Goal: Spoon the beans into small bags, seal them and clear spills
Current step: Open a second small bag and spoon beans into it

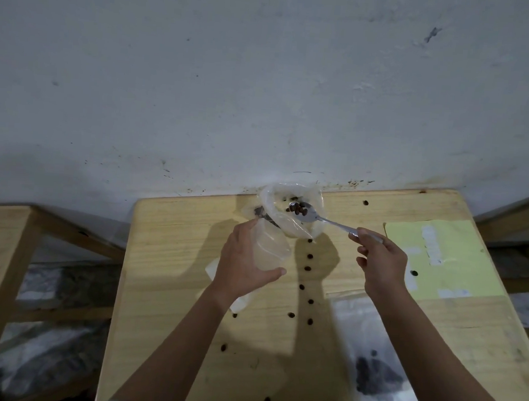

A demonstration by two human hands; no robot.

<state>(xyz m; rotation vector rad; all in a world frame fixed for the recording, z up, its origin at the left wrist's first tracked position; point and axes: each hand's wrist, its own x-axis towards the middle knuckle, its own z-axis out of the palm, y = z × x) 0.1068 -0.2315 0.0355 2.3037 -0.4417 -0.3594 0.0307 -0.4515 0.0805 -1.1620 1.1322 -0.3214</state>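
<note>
Dark brown beans (308, 268) — pale wooden table (171, 256)

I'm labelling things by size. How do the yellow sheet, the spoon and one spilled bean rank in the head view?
1. yellow sheet
2. spoon, gripped by the right hand
3. spilled bean
All differ plainly.

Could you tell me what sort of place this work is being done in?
Probably a plain storeroom or small packing room, not a kitchen: a bare wooden table against a stained white wall, and wooden racks with wrapped bundles on either side.
</note>
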